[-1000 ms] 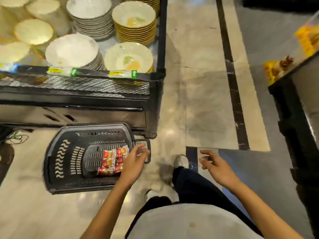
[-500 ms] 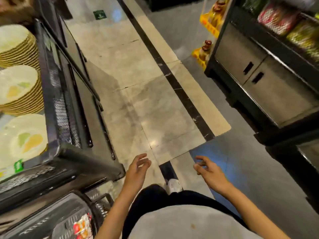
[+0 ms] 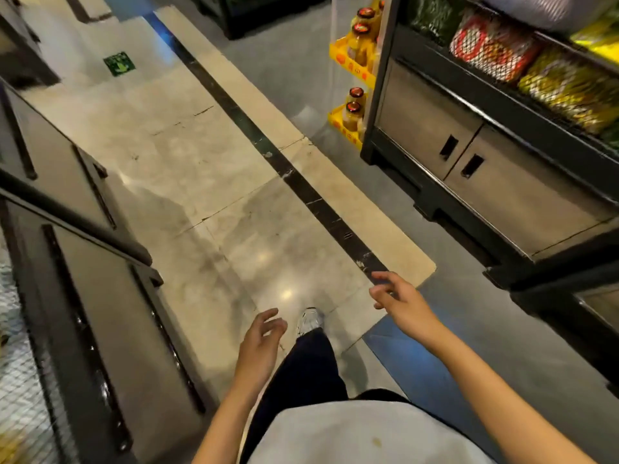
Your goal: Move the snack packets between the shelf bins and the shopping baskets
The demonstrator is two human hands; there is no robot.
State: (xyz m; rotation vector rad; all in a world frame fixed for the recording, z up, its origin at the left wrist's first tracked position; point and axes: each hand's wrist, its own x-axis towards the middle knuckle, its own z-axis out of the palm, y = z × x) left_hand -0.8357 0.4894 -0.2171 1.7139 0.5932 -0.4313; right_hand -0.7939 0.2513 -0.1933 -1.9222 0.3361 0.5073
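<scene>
Over the pale glossy marble floor (image 3: 201, 162) of a shop aisle, the person's left grip (image 3: 259, 343), a bare hand, hangs with its fingers loosely curled and spread, holding nothing. The right grip (image 3: 400, 304), also bare, reaches forward with relaxed fingers fanned apart and holds nothing either. It hovers above the near end of a black inlaid stripe (image 3: 301, 182) that runs diagonally across the floor.

A white shoe (image 3: 311, 321) shows between the two grips at the end of a dark trouser leg (image 3: 301, 370), and a pale grey shirt (image 3: 351, 437) fills the bottom edge.

At the upper right stands a black mesh-fronted shelf bin (image 3: 502, 92). Inside it a red-and-white snack packet (image 3: 485, 50) lies beside yellow-and-green snack packets (image 3: 569, 92), their print too blurred to read. Both grips are well apart from them. Under the bin are two brushed-steel cabinet doors (image 3: 469, 162) with slot handles.

Just left of that unit, yellow display trays (image 3: 351, 60) carry jars of orange contents with dark red lids (image 3: 356, 95). A black metal display unit (image 3: 83, 296) runs along the left edge, and a small green floor sign (image 3: 119, 63) lies far up the aisle.
</scene>
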